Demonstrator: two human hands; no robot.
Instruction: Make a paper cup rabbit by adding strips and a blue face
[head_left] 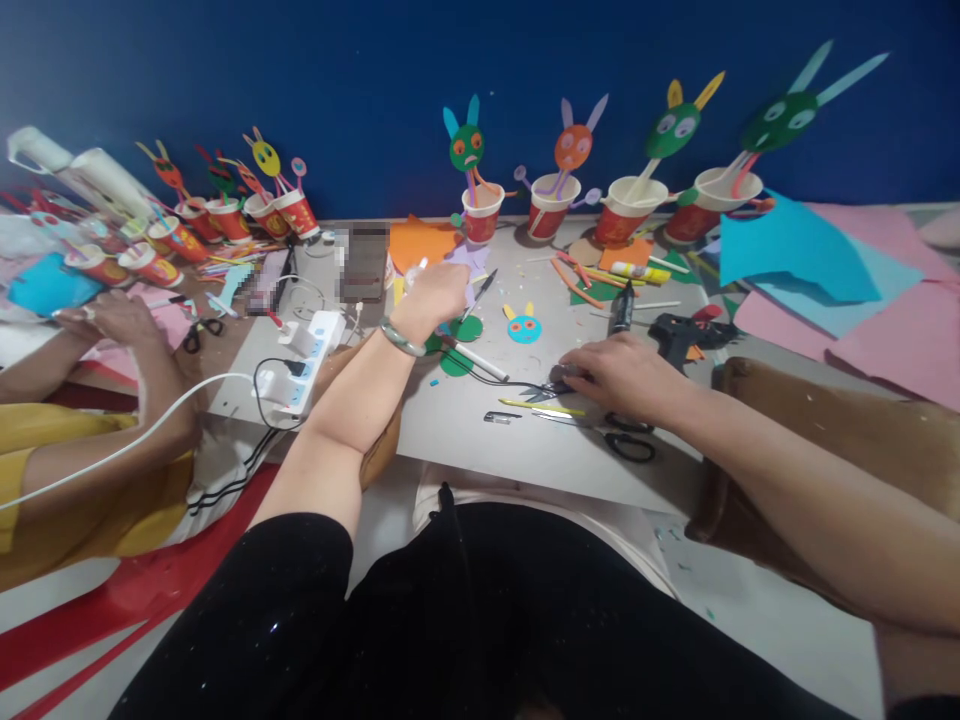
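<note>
My left hand, a bracelet at its wrist, reaches to the coloured paper at the back of the table. Its fingers are curled, and a whitish piece shows beside them; what they grip is unclear. Green paper circles and a white marker lie just below. My right hand is closed low over the table, its fingers on the dark handle of a pair of small scissors. Between my hands lies a blue paper face with yellow ears and orange eyes. Larger black-handled scissors lie under my right wrist.
Red paper cups with paper rabbit figures stand along the blue wall. A black glue gun and pink paper are at right. A power strip with cables is at left, beside another person's hands.
</note>
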